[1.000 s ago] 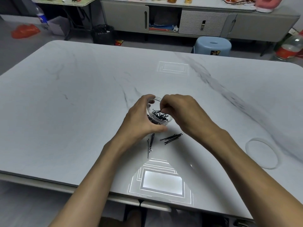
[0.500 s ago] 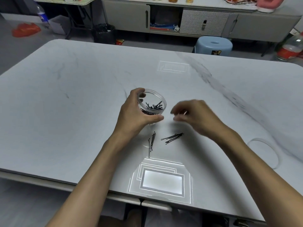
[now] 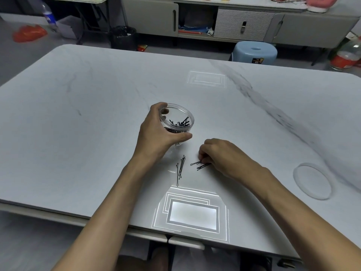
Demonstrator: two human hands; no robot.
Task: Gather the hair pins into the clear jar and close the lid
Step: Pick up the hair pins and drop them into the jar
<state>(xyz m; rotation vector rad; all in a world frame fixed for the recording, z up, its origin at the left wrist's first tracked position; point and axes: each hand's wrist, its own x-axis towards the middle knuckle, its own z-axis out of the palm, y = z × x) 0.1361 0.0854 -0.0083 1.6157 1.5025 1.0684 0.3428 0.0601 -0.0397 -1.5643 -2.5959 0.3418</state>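
Jar [image 3: 192, 119] in left hand [image 3: 156, 134], pins [image 3: 203, 166] in right hand [image 3: 222, 155]; sticker [image 3: 257, 60] illegible

Left grip [image 3: 160, 132] in wide curl, right grip [image 3: 218, 155] in pinch.

It looks like a lived-in home room, likely a dining area. A large marble-look table [image 3: 97, 114] faces a low grey sideboard [image 3: 244, 24] with cluttered shelves. A blue plastic stool [image 3: 255, 52], black bin [image 3: 122, 37] and red bag [image 3: 29, 33] sit on the floor.
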